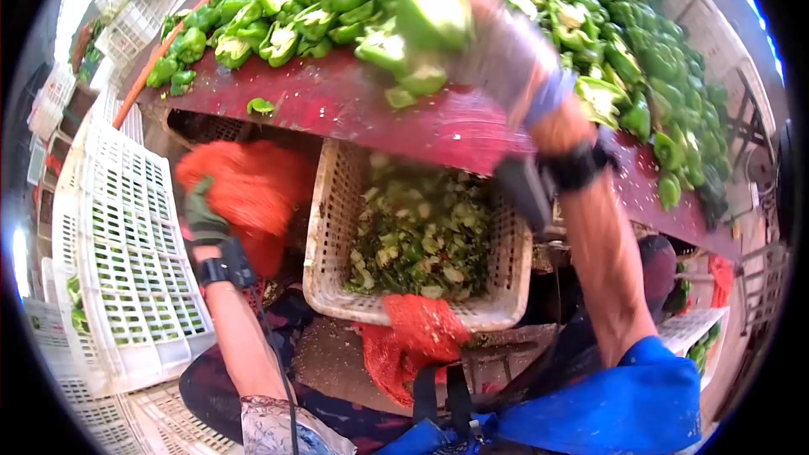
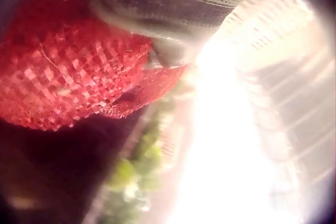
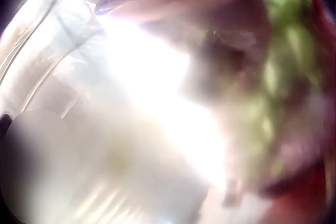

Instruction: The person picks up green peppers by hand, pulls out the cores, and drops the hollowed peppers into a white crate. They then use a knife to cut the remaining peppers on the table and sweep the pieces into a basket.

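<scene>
My left hand (image 1: 205,212), in a dark green glove, grips the edge of a red mesh bag (image 1: 246,181) left of the crate. Up close in the left wrist view, the gloved fingers (image 2: 163,3) lie against the bunched mesh (image 2: 68,77). Above the red table (image 1: 337,97), my right hand (image 1: 510,55) is blurred by motion, with a pale covering and a purple band at the wrist. Its fingers hold a cut green bell pepper (image 1: 434,13), also blurred, whose pale inside shows. Glare and blur hide most of the grip in the right wrist view.
Green bell peppers (image 1: 666,76), some cut, heap along the table's far side. Between my knees stands a white plastic crate (image 1: 316,274) of pepper scraps (image 1: 425,236), with red mesh (image 1: 425,324) over its near rim. A white basket (image 1: 135,227) stands on the left.
</scene>
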`<state>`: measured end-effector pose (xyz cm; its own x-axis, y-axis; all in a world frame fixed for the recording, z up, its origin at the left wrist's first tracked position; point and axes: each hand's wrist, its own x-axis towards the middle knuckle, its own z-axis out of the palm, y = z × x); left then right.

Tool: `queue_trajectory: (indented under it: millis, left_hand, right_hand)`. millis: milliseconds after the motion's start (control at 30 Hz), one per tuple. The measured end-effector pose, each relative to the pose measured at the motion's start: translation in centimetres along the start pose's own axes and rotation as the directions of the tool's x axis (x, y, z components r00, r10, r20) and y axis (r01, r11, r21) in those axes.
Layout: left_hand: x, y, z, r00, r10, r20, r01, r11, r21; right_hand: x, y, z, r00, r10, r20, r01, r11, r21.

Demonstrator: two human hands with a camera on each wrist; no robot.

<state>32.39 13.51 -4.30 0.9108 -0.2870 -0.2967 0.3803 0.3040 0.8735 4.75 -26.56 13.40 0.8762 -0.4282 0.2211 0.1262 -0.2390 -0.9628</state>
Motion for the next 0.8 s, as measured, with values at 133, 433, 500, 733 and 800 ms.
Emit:
queue_trajectory:
  millis: [133, 433, 500, 733, 800]
  left_hand:
    - [-3.7, 15.5, 7.8, 0.896, 0.439, 0.068, -0.439, 0.898, -0.023]
    - [-19.9, -1.5, 32.8, 0.811, 0.393, 0.434, -0.551, 0.762, 0.340]
    - [-22.4, -7.7, 31.6, 0.890, 0.109, 0.444, -0.319, 0.844, 0.431]
    - [-20.7, -10.8, 30.3, 0.429, 0.488, 0.760, -0.795, -0.196, 0.575]
    - [-21.6, -12.8, 33.3, 0.443, 0.413, 0.796, -0.823, -0.164, 0.543]
  right_hand:
    - [-3.4, -8.4, -6.0, 0.943, 0.111, -0.313, 0.064, 0.864, 0.500]
    - [-12.0, -3.2, -2.4, 0.785, -0.578, -0.223, 0.331, 0.696, -0.638]
    - [-11.5, 0.5, -2.4, 0.923, -0.364, -0.129, 0.104, 0.556, -0.824]
    - [-10.6, 8.4, -4.9, 0.975, -0.215, -0.055, 0.065, 0.511, -0.857]
    - [-10.4, 8.4, -7.8, 0.999, -0.021, -0.034, -0.020, 0.477, -0.878]
